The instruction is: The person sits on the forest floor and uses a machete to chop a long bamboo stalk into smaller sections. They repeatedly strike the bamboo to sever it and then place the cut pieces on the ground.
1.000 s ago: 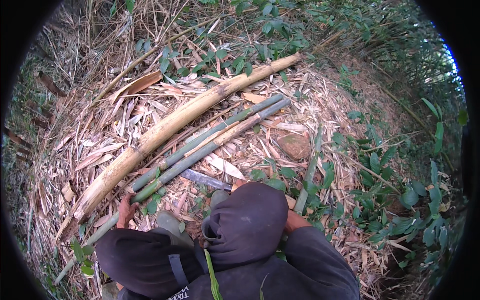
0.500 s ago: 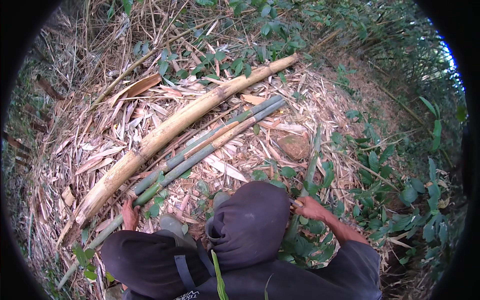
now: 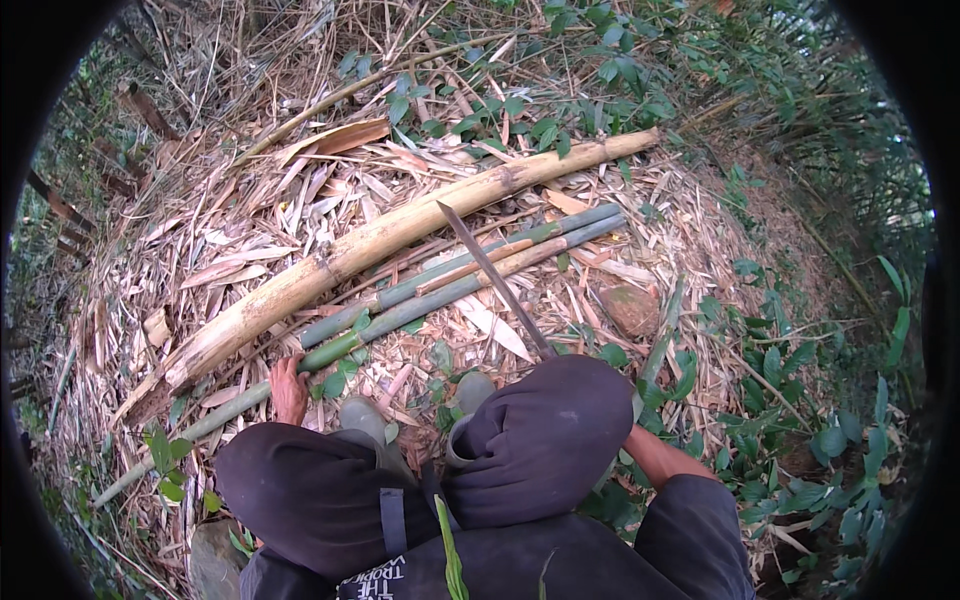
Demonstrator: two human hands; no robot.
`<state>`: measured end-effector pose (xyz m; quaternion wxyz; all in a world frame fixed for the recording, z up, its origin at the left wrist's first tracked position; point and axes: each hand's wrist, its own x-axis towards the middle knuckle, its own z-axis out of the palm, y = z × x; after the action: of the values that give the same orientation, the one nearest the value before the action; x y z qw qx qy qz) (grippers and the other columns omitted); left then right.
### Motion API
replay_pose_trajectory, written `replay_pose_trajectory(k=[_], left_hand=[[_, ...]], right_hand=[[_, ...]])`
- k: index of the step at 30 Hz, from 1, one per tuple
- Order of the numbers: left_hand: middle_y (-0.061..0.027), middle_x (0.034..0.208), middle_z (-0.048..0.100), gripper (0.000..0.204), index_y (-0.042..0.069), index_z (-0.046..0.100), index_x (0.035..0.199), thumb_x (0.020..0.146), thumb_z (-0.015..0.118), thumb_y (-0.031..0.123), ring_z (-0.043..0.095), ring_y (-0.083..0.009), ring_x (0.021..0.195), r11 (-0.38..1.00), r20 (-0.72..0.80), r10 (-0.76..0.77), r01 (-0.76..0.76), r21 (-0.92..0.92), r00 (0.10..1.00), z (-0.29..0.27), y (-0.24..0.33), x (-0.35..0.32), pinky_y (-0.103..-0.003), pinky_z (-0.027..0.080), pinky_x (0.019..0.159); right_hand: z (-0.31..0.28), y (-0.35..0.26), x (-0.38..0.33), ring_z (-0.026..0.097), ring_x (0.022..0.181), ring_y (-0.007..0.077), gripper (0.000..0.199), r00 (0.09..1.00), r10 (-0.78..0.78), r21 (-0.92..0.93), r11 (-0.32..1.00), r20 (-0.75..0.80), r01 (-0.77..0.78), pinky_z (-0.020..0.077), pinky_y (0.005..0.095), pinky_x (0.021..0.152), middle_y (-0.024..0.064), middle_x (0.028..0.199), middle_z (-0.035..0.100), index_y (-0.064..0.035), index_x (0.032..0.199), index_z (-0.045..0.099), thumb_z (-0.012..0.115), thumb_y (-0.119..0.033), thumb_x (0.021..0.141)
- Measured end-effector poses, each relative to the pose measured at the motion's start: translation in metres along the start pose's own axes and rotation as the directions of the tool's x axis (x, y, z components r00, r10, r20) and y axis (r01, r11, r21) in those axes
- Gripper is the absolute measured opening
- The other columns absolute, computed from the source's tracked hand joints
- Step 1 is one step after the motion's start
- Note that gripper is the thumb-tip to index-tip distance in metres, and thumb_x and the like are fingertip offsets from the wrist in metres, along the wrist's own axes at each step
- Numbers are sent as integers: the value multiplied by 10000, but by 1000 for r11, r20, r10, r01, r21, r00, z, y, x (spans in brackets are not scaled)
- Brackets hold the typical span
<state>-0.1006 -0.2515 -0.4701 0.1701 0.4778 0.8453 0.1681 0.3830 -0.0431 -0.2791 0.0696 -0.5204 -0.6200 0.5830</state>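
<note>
My left hand [image 3: 289, 392] is closed round a slim green bamboo pole [image 3: 333, 350] that slants over the ground from lower left to upper right. Right beside it lies a second slim pole [image 3: 405, 290], and a split, tan stretch shows along their middle. A long, narrow machete blade [image 3: 495, 278] rises from behind my right knee and crosses above both poles, its tip by the thick yellow bamboo [image 3: 385, 232]. The knee hides my right hand; only its forearm shows, leading toward the blade's lower end.
Dry bamboo leaves and chips [image 3: 240, 235] cover the ground. A brown stone [image 3: 630, 310] lies right of the poles, near another green stem [image 3: 664, 335]. Leafy plants [image 3: 790, 390] crowd the right side. My boots [image 3: 474, 390] stand close behind the poles.
The machete blade has come into view over the poles, while my right hand has moved behind the knee. My left hand stays on the pole. The whole view has shifted.
</note>
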Motion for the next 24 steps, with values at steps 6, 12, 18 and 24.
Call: replay_pose_trajectory(k=[6,12,18,24], left_hand=[[-112,1143,577,428,100,594,1176,756,651,41,509,-320,1087,1000,-121,13,-13,3,993,5,11,-5,-436,359,966],[-95,1014,612,381,113,659,1054,680,725,91,570,-314,979,999,-169,-30,28,-15,985,13,-1,-1,-425,423,862],[-103,1088,569,379,105,615,1131,758,679,106,510,-310,1078,999,-105,-43,41,-24,994,7,-6,-3,-433,365,960],[-108,1110,584,380,120,602,1158,785,675,122,516,-296,1101,998,-76,-54,53,-16,996,4,-2,-4,-426,349,992]], right_hand=[[33,-25,49,485,554,75,155,992,94,70,993,86,-100,401,265,499,3,700,546,-39,926,593,643,-172,865],[10,-25,82,504,587,80,166,994,56,-206,976,-93,-74,415,277,512,8,711,557,-39,941,601,651,-168,848],[-4,-90,100,481,547,83,202,962,-54,82,994,-268,78,414,237,476,4,715,536,-55,980,582,661,-198,861],[-32,-176,93,481,562,95,262,751,-440,15,858,-492,513,422,253,471,19,692,498,13,1057,546,607,-176,886]])
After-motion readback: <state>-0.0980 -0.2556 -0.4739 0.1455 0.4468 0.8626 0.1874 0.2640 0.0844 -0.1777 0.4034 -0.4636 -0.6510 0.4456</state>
